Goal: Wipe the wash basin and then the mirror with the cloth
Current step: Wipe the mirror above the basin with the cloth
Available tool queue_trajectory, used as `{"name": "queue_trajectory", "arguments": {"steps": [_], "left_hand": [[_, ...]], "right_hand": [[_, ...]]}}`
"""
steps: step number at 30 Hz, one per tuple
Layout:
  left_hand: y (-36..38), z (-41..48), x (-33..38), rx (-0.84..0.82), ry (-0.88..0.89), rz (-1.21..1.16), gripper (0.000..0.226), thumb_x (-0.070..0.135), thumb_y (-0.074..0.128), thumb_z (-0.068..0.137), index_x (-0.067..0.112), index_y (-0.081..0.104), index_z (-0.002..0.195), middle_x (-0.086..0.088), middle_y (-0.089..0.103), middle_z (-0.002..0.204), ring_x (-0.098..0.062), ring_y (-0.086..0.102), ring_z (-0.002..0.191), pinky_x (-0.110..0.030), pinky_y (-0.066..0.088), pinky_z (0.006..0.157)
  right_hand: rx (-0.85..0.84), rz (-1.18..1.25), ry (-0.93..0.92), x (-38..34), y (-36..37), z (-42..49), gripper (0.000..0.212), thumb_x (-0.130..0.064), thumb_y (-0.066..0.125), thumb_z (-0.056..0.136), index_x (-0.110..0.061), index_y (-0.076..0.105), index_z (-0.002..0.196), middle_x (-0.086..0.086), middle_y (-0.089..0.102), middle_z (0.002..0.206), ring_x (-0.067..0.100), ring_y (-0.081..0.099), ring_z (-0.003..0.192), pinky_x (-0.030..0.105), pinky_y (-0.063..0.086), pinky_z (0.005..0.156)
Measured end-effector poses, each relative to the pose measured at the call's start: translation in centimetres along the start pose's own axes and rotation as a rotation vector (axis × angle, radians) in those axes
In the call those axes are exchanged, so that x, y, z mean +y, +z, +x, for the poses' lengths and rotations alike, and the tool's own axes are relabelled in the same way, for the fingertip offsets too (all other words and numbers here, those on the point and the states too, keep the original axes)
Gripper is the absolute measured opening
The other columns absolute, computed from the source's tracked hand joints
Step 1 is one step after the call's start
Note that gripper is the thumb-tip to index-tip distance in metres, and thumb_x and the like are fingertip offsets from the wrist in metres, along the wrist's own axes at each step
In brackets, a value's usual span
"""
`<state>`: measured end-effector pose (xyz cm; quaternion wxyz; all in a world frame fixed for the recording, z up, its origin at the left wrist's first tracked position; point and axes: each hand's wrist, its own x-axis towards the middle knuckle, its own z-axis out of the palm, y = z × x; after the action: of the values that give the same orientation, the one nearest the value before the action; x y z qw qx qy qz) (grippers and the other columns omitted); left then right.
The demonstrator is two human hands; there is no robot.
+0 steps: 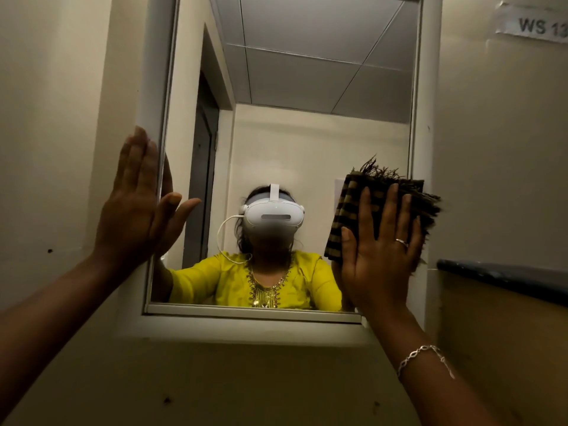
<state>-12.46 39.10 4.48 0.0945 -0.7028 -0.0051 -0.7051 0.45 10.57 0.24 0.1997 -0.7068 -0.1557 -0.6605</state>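
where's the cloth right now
In the head view, the cloth is at the mirror's lower right corner, pressed flat against the glass and frame under the open right hand.

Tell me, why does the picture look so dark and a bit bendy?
Head view: dim yellowish light leaves the left hand and right hand shadowy; the wide lens bows the mirror frame; the cloth stays fairly sharp, while the wall label at the corner is blurred.
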Motion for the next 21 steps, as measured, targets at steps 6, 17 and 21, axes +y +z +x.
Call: {"name": "queue_trajectory", "arguments": {"steps": [6,17,21], "left_hand": [[-0.6,0.0,0.8,0.004,-0.001,-0.065,0.082,0.055,0.031,0.091,-0.010,0.019,0.139,-0.032,0.016,0.148,-0.030,0.007,0.140,-0.021,0.001,0.116],[-0.6,-2.3,0.7,-0.036,-0.050,-0.176,0.075,0.025,0.057,0.085,-0.007,0.018,0.141,-0.026,0.010,0.151,-0.033,0.006,0.142,-0.029,0.009,0.117],[-1.3,-2.7,1.1,-0.069,-0.068,-0.335,0.079,0.056,0.015,0.094,-0.008,0.018,0.140,-0.021,0.008,0.151,-0.031,0.005,0.142,-0.028,0.006,0.117]], "right_hand": [[-0.033,0.016,-0.004,-4.2,0.1,-1.2,0.059,-0.046,0.016,0.095,-0.018,0.022,0.147,0.019,0.018,0.154,0.036,0.012,0.142,0.049,0.011,0.114],[-0.035,0.129,-0.146,-15.0,0.2,-2.3,0.058,-0.045,0.028,0.094,-0.019,0.024,0.146,0.019,0.022,0.152,0.036,0.012,0.140,0.050,0.012,0.111],[-0.047,0.156,-0.167,-17.7,0.5,-2.5,0.059,-0.045,0.031,0.093,-0.019,0.026,0.146,0.019,0.022,0.152,0.036,0.012,0.140,0.051,0.012,0.111]]}}
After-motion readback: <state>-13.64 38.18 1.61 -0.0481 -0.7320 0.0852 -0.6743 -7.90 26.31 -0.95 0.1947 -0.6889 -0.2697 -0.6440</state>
